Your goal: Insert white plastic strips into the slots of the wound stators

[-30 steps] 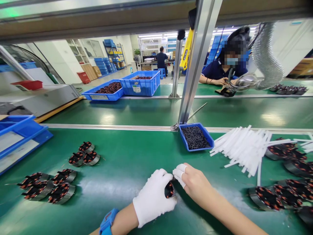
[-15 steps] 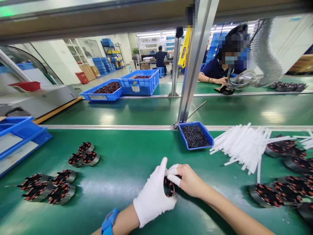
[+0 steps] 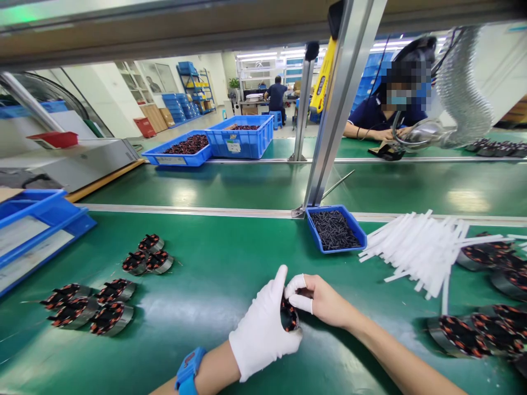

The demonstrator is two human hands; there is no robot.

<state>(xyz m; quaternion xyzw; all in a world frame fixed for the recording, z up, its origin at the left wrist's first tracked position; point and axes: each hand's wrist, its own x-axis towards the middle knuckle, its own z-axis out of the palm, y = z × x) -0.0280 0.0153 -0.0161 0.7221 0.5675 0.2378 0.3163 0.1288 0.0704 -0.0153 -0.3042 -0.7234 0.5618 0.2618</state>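
Head view, room: large workshop hall; blue shelving (image 3: 187, 90) with stacked bins along the far wall, strip lights overhead.
Surface: green bench mat (image 3: 222, 263) under the hands; a second green belt (image 3: 230, 186) runs beyond a metal rail.
Post: slanted aluminium upright (image 3: 335, 109), foot on the rail.
Co-worker: seated across the belt (image 3: 370, 115), hands on the far bench.
Crates: two blue crates (image 3: 242, 137) of dark parts on the far bench.
White strips: loose pile (image 3: 420, 249), right of the small blue tray (image 3: 341, 250) of black pieces.
Loose stators: groups lying flat at left (image 3: 90, 310) and right (image 3: 473, 332).
Left hand: white glove (image 3: 263, 329), curled around the wound stator (image 3: 289, 317), holding it on edge just above the mat, front centre.
Right hand: bare with white fingertip covers (image 3: 321, 299); thumb and forefinger pinched narrow at the stator's top edge.
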